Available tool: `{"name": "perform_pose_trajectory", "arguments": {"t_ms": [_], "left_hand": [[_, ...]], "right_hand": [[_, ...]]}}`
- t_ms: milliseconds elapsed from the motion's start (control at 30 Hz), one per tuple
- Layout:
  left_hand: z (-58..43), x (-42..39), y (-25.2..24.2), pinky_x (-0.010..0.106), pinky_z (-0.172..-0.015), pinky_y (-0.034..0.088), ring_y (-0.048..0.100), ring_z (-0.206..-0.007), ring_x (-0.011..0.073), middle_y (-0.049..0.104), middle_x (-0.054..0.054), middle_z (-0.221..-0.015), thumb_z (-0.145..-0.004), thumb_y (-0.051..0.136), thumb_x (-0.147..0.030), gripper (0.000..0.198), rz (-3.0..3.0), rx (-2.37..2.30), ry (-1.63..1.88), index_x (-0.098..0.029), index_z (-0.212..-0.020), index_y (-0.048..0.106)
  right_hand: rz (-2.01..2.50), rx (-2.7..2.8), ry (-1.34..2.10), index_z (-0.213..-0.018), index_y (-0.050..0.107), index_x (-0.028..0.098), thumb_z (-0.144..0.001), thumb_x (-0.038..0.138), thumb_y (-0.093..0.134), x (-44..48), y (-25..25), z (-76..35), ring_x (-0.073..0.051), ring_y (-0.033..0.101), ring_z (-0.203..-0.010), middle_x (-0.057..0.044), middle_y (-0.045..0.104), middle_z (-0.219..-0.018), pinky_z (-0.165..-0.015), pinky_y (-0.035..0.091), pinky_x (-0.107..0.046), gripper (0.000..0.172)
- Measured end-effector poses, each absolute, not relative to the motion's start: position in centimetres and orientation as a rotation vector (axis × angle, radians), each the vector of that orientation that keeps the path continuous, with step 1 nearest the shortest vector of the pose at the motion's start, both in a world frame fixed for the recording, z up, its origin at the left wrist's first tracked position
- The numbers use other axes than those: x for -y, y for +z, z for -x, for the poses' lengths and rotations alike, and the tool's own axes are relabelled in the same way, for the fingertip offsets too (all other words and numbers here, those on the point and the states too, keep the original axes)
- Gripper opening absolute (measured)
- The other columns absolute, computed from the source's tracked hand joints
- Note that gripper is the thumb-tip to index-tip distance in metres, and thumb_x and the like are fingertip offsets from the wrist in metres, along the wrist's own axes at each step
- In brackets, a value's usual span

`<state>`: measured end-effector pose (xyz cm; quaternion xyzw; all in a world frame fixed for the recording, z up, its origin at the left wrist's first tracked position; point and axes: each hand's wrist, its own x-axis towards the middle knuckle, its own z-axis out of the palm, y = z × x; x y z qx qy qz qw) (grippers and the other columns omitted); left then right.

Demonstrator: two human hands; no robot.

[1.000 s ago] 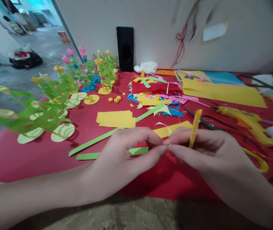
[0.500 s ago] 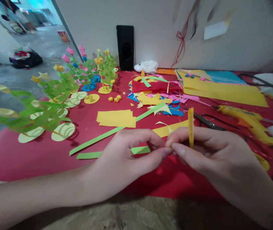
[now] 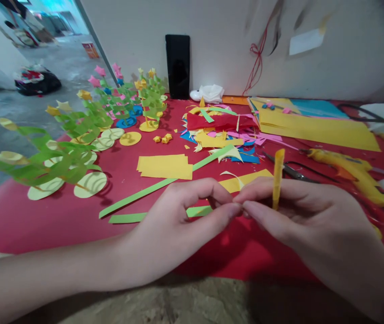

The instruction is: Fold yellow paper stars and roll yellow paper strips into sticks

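Note:
Fingertip to fingertip, my left hand [image 3: 181,225] and my right hand [image 3: 306,220] pinch a narrow yellow paper strip [image 3: 277,177] above the red tabletop. One part of the strip stands up between the fingers of my right hand; the part at the meeting fingertips is mostly hidden. Below and behind my left hand lie two green paper strips [image 3: 138,198]. Yellow paper rectangles [image 3: 165,167] lie stacked just beyond it. Another yellow paper piece [image 3: 229,185] lies behind the fingertips.
Paper flowers [image 3: 87,117] on round bases stand at left, near small yellow paper stars [image 3: 162,138]. Paper scraps [image 3: 219,135] are heaped in the middle. A black phone [image 3: 177,67] leans on the wall. Scissors [image 3: 293,171] and a yellow glue gun [image 3: 354,173] lie at right.
The upright part of the yellow paper strip has shifted slightly right and tilts a little more. Both hands keep their fingertip pinch, and the view has moved slightly.

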<state>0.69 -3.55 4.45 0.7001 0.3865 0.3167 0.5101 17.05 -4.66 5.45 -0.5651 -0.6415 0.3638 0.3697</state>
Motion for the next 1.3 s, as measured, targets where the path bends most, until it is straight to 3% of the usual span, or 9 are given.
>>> {"name": "perform_pose_trajectory", "arguments": {"t_ms": [233,433,800,1300], "left_hand": [[-0.7,3.6,4.5,0.012,-0.06,0.038,0.048,-0.064,0.0049,0.052,-0.005,-0.066,-0.084,0.05,-0.022,0.015,-1.435,-0.838,0.705,-0.016,-0.071,0.053],[-0.4,3.5,3.7,0.016,-0.068,0.039,0.047,-0.069,0.0066,0.049,-0.002,-0.07,-0.085,0.048,-0.021,0.014,-1.122,-0.666,0.716,-0.015,-0.075,0.055],[-0.7,3.5,3.5,0.018,-0.065,0.037,0.043,-0.068,0.0074,0.047,-0.002,-0.068,-0.085,0.049,-0.019,0.014,-1.001,-0.608,0.698,-0.014,-0.073,0.054],[-0.5,3.3,3.6,0.017,-0.065,0.037,0.045,-0.069,0.0081,0.048,0.0,-0.071,-0.083,0.05,-0.018,0.011,-0.934,-0.56,0.602,-0.015,-0.073,0.053]], "right_hand": [[1.408,1.595,0.999,-0.062,0.066,0.02,-0.064,0.013,0.06,4.5,5.9,-16.8,-0.011,0.062,-0.052,0.002,0.068,-0.062,-0.044,0.051,-0.013,0.01],[1.364,1.577,0.929,-0.069,0.068,0.025,-0.064,0.017,0.062,5.0,5.4,-16.7,-0.012,0.063,-0.059,0.002,0.069,-0.071,-0.04,0.047,-0.013,0.011],[1.321,1.791,0.737,-0.063,0.063,0.022,-0.067,0.02,0.062,5.0,5.4,-17.1,-0.013,0.06,-0.056,0.0,0.065,-0.064,-0.037,0.042,-0.017,0.004],[1.264,1.914,0.708,-0.06,0.057,0.021,-0.067,0.015,0.056,5.1,5.3,-17.2,-0.007,0.042,-0.041,0.004,0.052,-0.051,-0.036,0.033,-0.017,0.009]]}}
